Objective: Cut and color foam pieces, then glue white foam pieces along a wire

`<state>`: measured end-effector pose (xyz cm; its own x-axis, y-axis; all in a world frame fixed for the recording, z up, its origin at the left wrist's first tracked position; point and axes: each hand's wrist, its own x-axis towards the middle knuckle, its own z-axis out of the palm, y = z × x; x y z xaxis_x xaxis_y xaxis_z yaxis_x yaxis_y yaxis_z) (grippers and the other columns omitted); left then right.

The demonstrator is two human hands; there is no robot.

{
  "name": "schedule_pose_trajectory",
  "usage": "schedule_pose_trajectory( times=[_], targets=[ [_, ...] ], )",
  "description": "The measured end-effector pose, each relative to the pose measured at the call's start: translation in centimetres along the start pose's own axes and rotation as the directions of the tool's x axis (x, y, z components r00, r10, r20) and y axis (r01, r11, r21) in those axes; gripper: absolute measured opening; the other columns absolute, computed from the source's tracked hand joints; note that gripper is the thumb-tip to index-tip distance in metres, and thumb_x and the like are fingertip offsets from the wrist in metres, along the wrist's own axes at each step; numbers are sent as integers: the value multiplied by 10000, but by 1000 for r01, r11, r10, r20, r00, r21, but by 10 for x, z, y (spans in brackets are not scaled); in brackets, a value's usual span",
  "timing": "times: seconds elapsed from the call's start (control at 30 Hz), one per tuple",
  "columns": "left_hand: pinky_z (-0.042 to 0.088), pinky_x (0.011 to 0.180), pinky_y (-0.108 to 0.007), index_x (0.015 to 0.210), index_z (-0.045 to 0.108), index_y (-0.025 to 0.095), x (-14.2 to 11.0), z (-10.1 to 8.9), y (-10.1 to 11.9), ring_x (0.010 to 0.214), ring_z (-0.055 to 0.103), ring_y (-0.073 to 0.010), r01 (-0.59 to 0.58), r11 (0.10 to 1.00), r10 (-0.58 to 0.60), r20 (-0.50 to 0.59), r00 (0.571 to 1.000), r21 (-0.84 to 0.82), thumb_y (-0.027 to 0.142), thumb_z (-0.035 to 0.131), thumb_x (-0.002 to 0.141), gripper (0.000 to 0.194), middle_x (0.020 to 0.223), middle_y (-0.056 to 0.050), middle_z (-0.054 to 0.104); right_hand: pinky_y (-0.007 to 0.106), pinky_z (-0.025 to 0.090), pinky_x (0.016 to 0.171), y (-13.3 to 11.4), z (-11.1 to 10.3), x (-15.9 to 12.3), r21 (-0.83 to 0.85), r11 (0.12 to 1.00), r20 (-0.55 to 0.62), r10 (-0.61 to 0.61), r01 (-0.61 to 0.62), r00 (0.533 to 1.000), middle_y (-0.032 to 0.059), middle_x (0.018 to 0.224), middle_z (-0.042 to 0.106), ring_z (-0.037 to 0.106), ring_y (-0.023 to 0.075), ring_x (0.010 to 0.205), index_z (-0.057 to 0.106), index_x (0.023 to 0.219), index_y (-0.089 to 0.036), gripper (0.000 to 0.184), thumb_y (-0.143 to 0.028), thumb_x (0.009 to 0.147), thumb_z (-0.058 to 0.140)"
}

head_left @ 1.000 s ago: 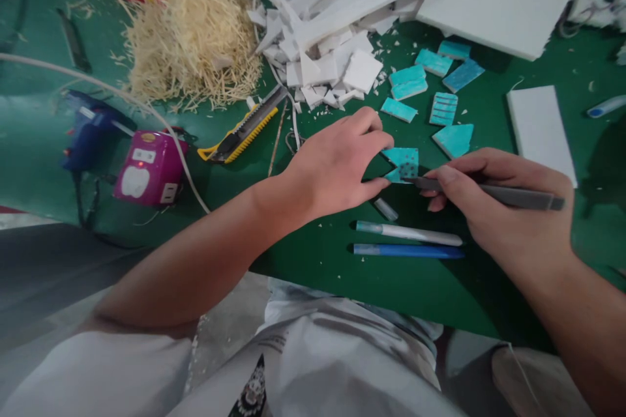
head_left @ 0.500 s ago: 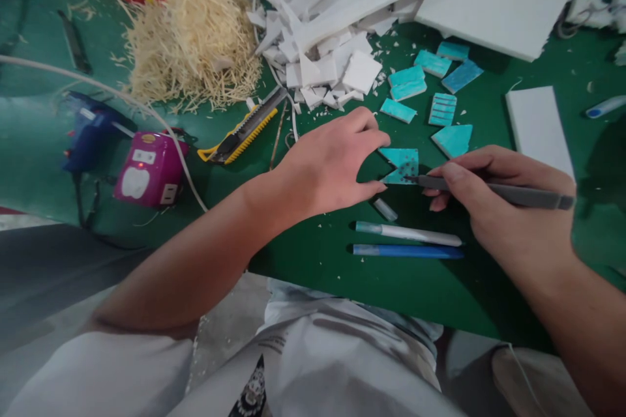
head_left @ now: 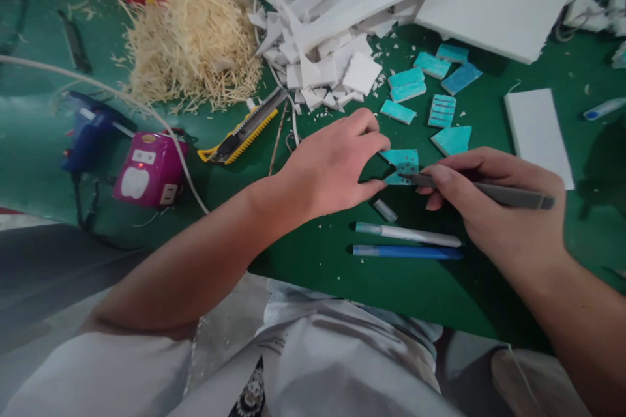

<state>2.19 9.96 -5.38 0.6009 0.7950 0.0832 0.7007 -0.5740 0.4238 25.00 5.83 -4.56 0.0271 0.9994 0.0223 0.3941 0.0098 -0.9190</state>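
Note:
My left hand (head_left: 337, 166) pinches the left edge of a small teal foam piece (head_left: 403, 161) lying on the green table (head_left: 342, 260). The piece carries dark dots. My right hand (head_left: 493, 208) grips a grey pen (head_left: 508, 194) like a pencil, its tip resting on the piece's lower part. Several other teal foam pieces (head_left: 443, 111) lie just beyond. A white-and-teal pen (head_left: 408, 233), a blue pen (head_left: 408, 251) and a small pen cap (head_left: 386, 210) lie right in front of my hands.
A pile of white foam scraps (head_left: 332, 58) and a heap of straw-like shavings (head_left: 190, 45) sit at the back. A yellow utility knife (head_left: 247, 130), a pink power socket (head_left: 149, 169) with a cord, and a blue glue gun (head_left: 90, 133) lie left. White foam boards (head_left: 538, 130) lie right.
My right hand shifted the grey pen slightly left across the teal piece. My left hand kept its hold and barely moved.

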Motion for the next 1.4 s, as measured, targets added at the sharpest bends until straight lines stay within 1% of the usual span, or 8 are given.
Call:
schedule_pose_trajectory(
  times=[0.07,0.2,0.6,0.8,1.0,1.17,1.3,1.4],
  targets=[
    [586,936,-372,1258,731,162,0,0,0,1122,698,-245,-1,1000,1,-1,1000,-1,299,806,924,369,1300,-94,670,268,557,496,-1,1,0,24,1000,-10,-3,3,1000,-21,628,737,686,146,518,794,742,-278,128,-312,848,856],
    [583,934,-364,1259,727,161,0,1,-1,1124,696,-240,-6,1000,6,-4,1000,-9,293,798,924,367,1301,-94,670,260,561,513,-6,0,1,-12,999,15,31,-31,999,-33,633,736,680,136,522,782,730,-276,137,-270,853,841],
    [569,950,-370,1253,716,167,1,0,1,1130,682,-244,-2,1000,2,8,1000,-23,277,772,931,345,1297,-97,652,288,539,495,-7,-1,2,-48,999,32,28,-27,999,-21,650,744,662,149,518,771,706,-290,162,-256,852,833],
    [565,941,-367,1258,713,167,0,0,1,1137,684,-247,5,1000,-4,16,1000,-22,282,764,942,341,1307,-99,648,303,535,495,-7,-2,2,-83,996,44,17,-13,999,-14,651,740,661,160,521,780,740,-296,151,-332,864,858],
    [574,965,-374,1268,720,151,2,-4,5,1160,693,-258,33,999,-33,44,999,-17,273,803,936,363,1312,-105,652,282,549,518,-4,-5,1,-108,994,56,2,4,998,-18,686,758,676,144,545,809,781,-290,109,-293,888,833],
    [578,991,-387,1300,720,142,3,-6,8,1190,694,-271,76,997,-74,88,993,-19,235,796,947,373,1337,-122,652,261,566,526,-4,-7,0,-106,994,64,4,3,998,-21,691,765,696,136,556,812,776,-281,135,-311,907,827],
    [578,951,-381,1264,726,153,3,-2,4,1147,695,-263,28,1000,-27,31,999,-9,281,818,918,381,1310,-106,657,278,559,519,-5,-5,0,-98,995,46,-3,8,999,-26,667,745,673,142,540,801,762,-290,133,-282,889,839],
    [570,933,-366,1254,720,163,1,1,0,1129,690,-249,7,1000,-7,8,1000,-11,282,788,929,352,1296,-97,653,294,559,528,-5,-4,-1,-103,995,39,10,-6,999,-19,675,751,671,152,545,813,771,-294,116,-298,883,843]
  ],
)
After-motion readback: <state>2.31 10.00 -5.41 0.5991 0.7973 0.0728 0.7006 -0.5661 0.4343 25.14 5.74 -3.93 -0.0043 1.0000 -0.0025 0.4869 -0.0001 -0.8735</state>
